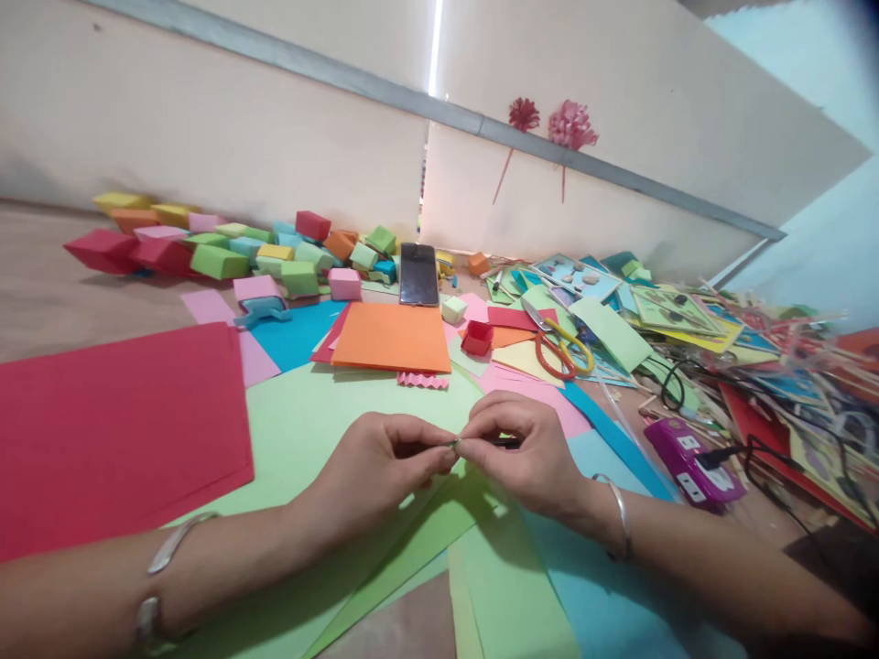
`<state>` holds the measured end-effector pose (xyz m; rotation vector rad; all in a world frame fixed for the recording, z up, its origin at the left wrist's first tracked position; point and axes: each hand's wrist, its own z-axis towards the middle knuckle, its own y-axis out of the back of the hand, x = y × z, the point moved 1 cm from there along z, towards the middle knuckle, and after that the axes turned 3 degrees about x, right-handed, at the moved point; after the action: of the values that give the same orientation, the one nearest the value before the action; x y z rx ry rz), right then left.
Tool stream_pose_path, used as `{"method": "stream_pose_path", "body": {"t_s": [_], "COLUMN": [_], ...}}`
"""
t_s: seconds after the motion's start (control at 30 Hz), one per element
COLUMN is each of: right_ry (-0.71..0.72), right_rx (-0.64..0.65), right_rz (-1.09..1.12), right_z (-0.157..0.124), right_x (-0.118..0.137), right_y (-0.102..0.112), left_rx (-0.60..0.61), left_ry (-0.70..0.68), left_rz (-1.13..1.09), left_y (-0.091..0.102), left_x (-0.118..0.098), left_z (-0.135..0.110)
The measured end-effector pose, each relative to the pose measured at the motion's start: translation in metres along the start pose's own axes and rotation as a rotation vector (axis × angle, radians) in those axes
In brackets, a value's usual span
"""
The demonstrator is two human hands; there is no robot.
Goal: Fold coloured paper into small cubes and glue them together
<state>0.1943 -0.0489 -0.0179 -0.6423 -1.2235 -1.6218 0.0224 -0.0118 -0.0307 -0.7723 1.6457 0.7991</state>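
My left hand [374,471] and my right hand [526,453] meet over a light green paper sheet [309,421] at the table's near middle. Both pinch a tiny green rolled paper piece [454,444] between thumb and fingertips. A dark thin stick-like thing [504,442] shows under my right fingers; I cannot make out what it is. Each wrist wears a silver bangle. A large red sheet [116,430] lies to the left, blue sheets [604,586] under my right forearm.
An orange sheet [391,337], a phone [418,273] and many folded paper boxes [220,261] lie further back. Scissors [559,348] with red and yellow handles, a small red paper box [476,338], a purple power strip [693,462] with cables and piled cards fill the right side.
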Motion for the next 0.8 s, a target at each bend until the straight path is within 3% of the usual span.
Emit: {"method": "stream_pose_path", "body": {"t_s": [0.27, 0.47, 0.7, 0.8], "right_ry": [-0.082, -0.343, -0.389, -0.445], "right_rx": [0.064, 0.210, 0.291, 0.328], "right_rz": [0.049, 0.198, 0.178, 0.178], "right_z": [0.004, 0.012, 0.013, 0.018], "right_x": [-0.005, -0.015, -0.011, -0.012], "right_y": [0.003, 0.023, 0.025, 0.036], "left_rx": [0.009, -0.085, -0.097, -0.136], "left_ry": [0.019, -0.045, -0.051, -0.057], "left_rz": [-0.042, -0.105, -0.226, -0.323], "left_y": [0.002, 0.006, 0.009, 0.011], "left_x": [0.001, 0.002, 0.005, 0.011], "left_z": [0.005, 0.010, 0.013, 0.016]}}
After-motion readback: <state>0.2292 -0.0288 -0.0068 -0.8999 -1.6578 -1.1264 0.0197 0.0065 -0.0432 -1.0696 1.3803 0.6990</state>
